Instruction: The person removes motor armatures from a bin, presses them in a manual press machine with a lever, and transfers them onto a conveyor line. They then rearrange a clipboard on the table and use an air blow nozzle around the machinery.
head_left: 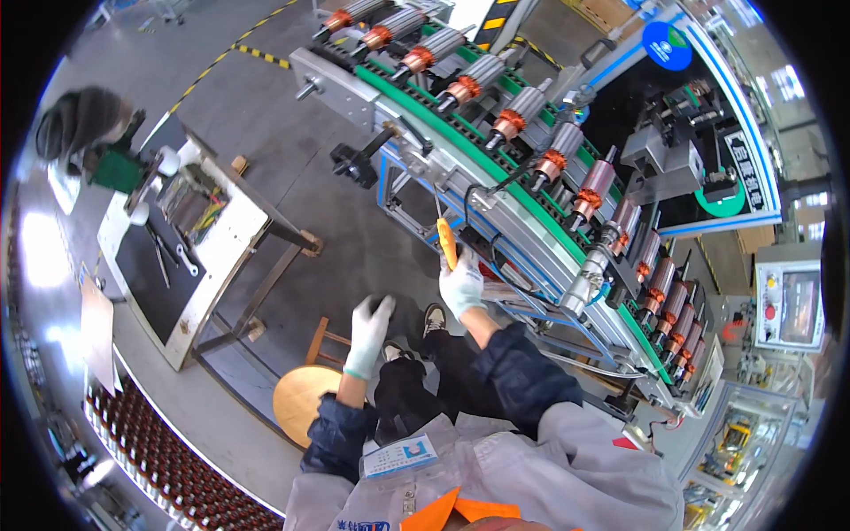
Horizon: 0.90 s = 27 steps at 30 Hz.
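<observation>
An orange-handled screwdriver stands nearly upright in the right hand, its thin shaft pointing up at the underside of the conveyor frame. The white-gloved fingers are clenched around the lower part of the handle, so that only its upper end and the shaft show above the fist. The right forearm, in a dark blue sleeve, stretches forward and up from the body, with the wrist held straight below the tool.

The left hand, also in a white glove, is raised in front of the body, well apart from the screwdriver, and hangs over the grey floor. Its fingers curl loosely inward and hold nothing that can be seen. The left forearm rises steeply from the elbow.

Just below the left arm stands a round wooden stool. Along the green belt of the conveyor lies a row of motor rotors with copper-coloured windings, curving from the top of the view down to the right. To the left stands a bench with a black mat and some hand tools on it.
</observation>
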Each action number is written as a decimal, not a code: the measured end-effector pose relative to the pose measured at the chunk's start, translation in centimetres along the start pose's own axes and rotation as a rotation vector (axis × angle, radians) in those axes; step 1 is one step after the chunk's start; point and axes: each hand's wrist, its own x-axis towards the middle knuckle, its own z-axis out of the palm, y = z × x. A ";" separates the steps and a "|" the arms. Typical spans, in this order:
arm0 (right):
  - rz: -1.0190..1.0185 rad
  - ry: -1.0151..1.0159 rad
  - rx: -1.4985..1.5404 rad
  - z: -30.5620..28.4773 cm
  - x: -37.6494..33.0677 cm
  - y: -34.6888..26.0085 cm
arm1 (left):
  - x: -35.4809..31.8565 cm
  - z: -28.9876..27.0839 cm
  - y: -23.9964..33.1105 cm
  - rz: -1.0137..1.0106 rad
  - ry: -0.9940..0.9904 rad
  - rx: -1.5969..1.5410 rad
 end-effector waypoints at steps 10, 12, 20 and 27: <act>0.408 -0.015 0.206 2.3 2.4 0.9 | -12.0 -3.8 -9.3 -0.553 -0.085 -0.048; 0.436 0.005 0.214 2.4 2.2 0.6 | -12.0 -4.0 -8.0 -0.630 -0.090 -0.024; 0.230 0.104 0.192 0.6 0.9 1.7 | -7.9 -2.8 -2.3 -0.500 -0.007 0.041; 0.135 -0.726 0.202 -9.4 -9.2 5.4 | -6.9 -1.7 0.4 -0.414 -0.059 0.088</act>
